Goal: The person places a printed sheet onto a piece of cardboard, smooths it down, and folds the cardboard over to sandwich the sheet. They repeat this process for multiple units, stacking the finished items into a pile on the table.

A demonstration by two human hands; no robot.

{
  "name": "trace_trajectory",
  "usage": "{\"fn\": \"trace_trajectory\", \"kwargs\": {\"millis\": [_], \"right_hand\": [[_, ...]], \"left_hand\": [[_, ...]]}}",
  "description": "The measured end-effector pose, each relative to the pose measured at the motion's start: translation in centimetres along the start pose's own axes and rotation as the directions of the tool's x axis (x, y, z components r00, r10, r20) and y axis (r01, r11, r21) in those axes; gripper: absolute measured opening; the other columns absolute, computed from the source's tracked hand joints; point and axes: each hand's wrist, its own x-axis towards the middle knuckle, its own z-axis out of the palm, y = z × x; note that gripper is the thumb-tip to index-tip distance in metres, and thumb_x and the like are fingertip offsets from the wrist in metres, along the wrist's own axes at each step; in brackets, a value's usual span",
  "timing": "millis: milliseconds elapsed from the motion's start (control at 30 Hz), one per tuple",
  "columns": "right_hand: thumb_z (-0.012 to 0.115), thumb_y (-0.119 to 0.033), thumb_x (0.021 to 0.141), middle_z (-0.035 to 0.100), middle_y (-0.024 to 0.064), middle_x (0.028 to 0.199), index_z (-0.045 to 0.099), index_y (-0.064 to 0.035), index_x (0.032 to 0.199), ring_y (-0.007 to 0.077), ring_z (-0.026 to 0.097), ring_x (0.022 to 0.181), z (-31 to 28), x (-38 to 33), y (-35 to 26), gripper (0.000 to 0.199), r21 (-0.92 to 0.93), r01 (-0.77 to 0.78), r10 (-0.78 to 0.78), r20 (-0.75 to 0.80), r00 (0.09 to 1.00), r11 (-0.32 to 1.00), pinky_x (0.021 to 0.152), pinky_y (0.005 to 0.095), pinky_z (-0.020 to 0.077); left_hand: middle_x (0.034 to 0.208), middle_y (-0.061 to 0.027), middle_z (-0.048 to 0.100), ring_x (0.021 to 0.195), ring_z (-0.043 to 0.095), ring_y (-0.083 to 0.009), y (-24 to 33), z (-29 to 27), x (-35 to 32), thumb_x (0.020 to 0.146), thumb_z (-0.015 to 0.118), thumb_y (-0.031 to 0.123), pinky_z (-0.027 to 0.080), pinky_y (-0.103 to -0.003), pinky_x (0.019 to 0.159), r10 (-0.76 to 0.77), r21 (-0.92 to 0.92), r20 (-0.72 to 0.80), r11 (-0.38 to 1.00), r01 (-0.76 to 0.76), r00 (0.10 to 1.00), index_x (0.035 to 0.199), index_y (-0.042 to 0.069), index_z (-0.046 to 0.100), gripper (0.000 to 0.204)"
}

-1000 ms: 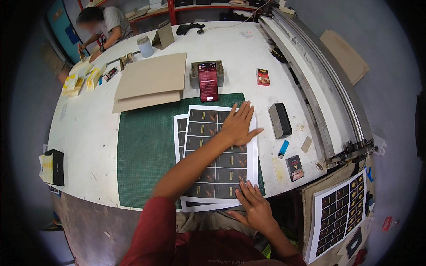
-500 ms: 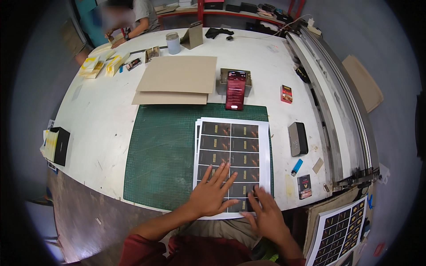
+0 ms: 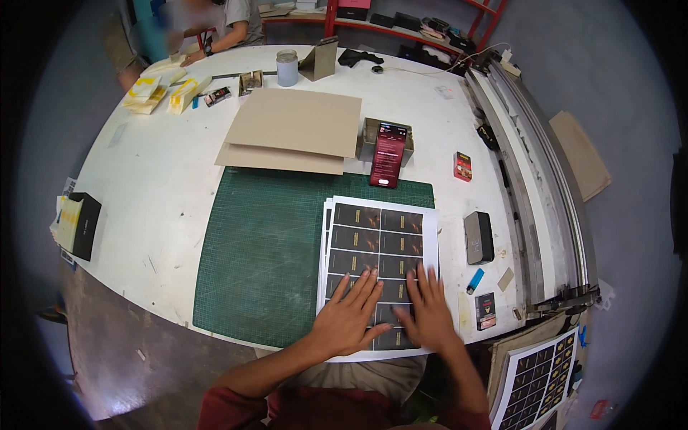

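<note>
Left fingers: stretched out and slightly spread, with the left hand laid palm down on the printed sheets; nothing is gripped.
Right fingers: extended and spread, with the right hand held over the sheets' right edge; slightly blurred, so whether they are pressed down cannot be told.
Printed sheets: stacked on the right part of the green cutting mat, the lower ones exposed along the left edge; dark panels are printed in two columns.
Beyond the sheets: a phone is leaned upright against a grey holder; beside it, brown boards are overlapped at the mat's far edge.
Right of the mat: a grey-black case, a blue lighter and a dark pack are laid on the white table.
Far left corner: a co-worker's arm is rested at the table edge.
</note>
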Motion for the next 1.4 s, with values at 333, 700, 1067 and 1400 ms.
{"fn": "trace_trajectory", "kwargs": {"millis": [333,700,1067,1400], "right_hand": [[0.074,-0.021,0.084,0.060,0.0293,0.119,0.046,0.0099,0.131,0.0310,0.060,0.115,0.6,-0.1,5.5,0.063,0.670,-0.237,0.514,-0.250,0.820,0.703,0.095,0.0386,0.0494],[0.061,-0.032,0.095,0.035,0.0232,0.148,0.020,0.0071,0.148,0.0271,0.033,0.138,1.0,8.1,6.7,0.077,0.898,-0.235,0.341,0.103,0.934,0.372,0.113,0.0328,0.0242],[0.038,-0.062,0.094,0.007,0.0207,0.159,0.004,0.0066,0.151,0.0277,0.004,0.148,5.1,-3.8,5.0,0.095,0.941,-0.073,0.222,-0.002,0.975,0.330,0.118,0.0378,0.0019],[0.072,-0.013,0.082,0.054,0.0256,0.129,0.049,0.0047,0.131,0.0367,0.055,0.117,-3.4,-13.4,1.2,0.058,0.491,-0.267,0.499,-0.435,0.749,0.829,0.098,0.0410,0.0434]], "left_hand": [[0.138,-0.0308,0.046,0.131,0.045,-0.0412,-5.5,0.1,1.6,0.089,0.063,0.041,0.033,-0.044,0.109,-0.652,-0.647,-0.326,0.682,0.342,0.684,0.140,-0.011,0.034,0.078],[0.146,-0.0289,0.036,0.135,0.039,-0.0366,-7.7,-1.5,6.8,0.087,0.062,0.053,0.033,-0.038,0.110,-0.657,-0.871,0.129,0.283,0.401,0.743,0.150,-0.004,0.012,0.099],[0.159,-0.0225,-0.001,0.148,0.000,-0.0323,-2.5,3.3,-5.8,0.096,0.041,0.051,0.002,-0.042,0.118,-0.358,-0.892,-0.155,0.451,0.025,0.921,0.151,-0.003,-0.007,0.090],[0.159,-0.0200,0.005,0.148,0.005,-0.0333,-4.2,1.5,-6.5,0.087,0.053,0.052,0.004,-0.049,0.117,-0.516,-0.895,-0.146,0.433,0.110,0.844,0.152,0.000,-0.002,0.100]]}}
